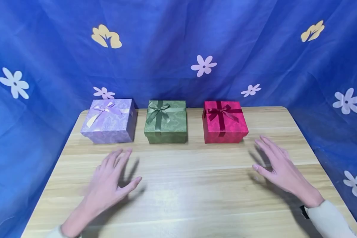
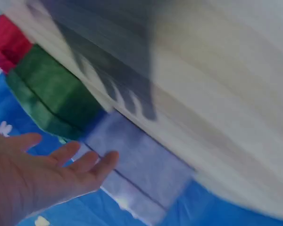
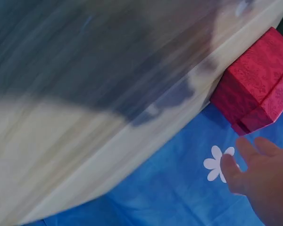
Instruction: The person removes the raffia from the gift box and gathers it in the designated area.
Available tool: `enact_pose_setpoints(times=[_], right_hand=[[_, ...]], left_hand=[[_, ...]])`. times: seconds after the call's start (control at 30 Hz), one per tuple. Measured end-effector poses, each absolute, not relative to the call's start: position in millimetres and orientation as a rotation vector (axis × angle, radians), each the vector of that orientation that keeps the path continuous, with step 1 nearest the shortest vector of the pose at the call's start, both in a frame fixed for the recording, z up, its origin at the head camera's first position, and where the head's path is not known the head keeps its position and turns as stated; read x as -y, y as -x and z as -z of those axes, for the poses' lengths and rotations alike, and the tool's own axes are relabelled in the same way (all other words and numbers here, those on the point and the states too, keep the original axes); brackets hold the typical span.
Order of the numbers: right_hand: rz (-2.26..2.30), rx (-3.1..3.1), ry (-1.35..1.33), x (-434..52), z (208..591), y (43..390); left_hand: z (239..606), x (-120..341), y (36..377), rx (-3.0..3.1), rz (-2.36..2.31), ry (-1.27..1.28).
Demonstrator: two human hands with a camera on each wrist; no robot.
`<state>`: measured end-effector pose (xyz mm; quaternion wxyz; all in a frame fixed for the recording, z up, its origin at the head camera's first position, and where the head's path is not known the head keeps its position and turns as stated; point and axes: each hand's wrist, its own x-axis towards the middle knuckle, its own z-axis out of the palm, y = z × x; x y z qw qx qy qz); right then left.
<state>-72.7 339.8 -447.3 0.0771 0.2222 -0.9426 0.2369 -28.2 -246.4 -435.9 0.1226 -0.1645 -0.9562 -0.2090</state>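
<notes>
Three lidded gift boxes with ribbon bows stand in a row near the table's far edge. The lavender box (image 1: 108, 122) is at the left, the green box (image 1: 172, 124) in the middle, the red box (image 1: 230, 122) at the right. My left hand (image 1: 105, 181), fingers spread and holding nothing, hovers over the table in front of the lavender box (image 2: 137, 162). To the right and in front of the red box (image 3: 254, 77), my right hand (image 1: 282, 168) is held above the wood with its fingers extended and nothing in it. Both hands are apart from the boxes.
The light wooden table (image 1: 178, 185) has rounded far corners. A blue cloth (image 1: 160, 43) with white flowers and yellow shapes hangs behind it and along both sides. Gaps of bare wood separate the boxes. Shadows of both hands fall on the tabletop.
</notes>
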Motion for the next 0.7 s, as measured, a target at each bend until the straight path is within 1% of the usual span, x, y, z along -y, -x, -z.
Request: enact_pose_setpoints(times=[0.2, 0.33, 0.57, 0.7], right_hand=[[-1.069, 2.773, -0.588, -336, 446, 76], [-1.331, 2.663, -0.542, -332, 446, 80], [-1.769, 2.44, -0.498, -327, 445, 96], [-1.936, 2.325, -0.465, -321, 444, 108]], left_hand=[[435, 203, 25, 2.763, 1.014, 0.503], [431, 173, 30, 2.752, 1.283, 0.514], [422, 114, 56, 2.608, 1.617, 0.644], [415, 82, 70, 2.569, 1.781, 0.633]])
